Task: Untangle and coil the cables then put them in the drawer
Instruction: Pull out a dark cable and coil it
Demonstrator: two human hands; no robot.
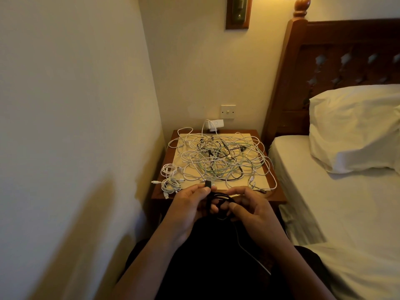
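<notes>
- Left hand point(188, 208), lower middle of the frame: fingers curled round the loops of a black cable point(219, 197). Thumb and forefinger pinch its dark plug point(207, 184) at the top.
- Right hand point(255, 215), just to the right of it: also curled, gripping the other side of the same loops with the thumb lying across them.
- So the black cable sits bunched between both hands, right at the front edge of the nightstand point(278, 197). One loose strand trails down toward the bottom of the frame over the dark lap.
- Just above and left of the left hand, two small white coils point(172, 184) lie on the front left corner of the nightstand, side by side.
- Middle of the frame: a big tangle of cables point(220, 156), mostly white, a few black and one greenish. It's spread over a pale sheet point(259, 180) that covers most of the tabletop.
- Behind the tangle, a white charger point(214, 124) sits against the wall with a light switch point(228, 111) above it.
- Right side of the frame: a bed point(346, 213) with white sheets, a white pillow point(355, 131) and a dark wooden headboard point(346, 40).
</notes>
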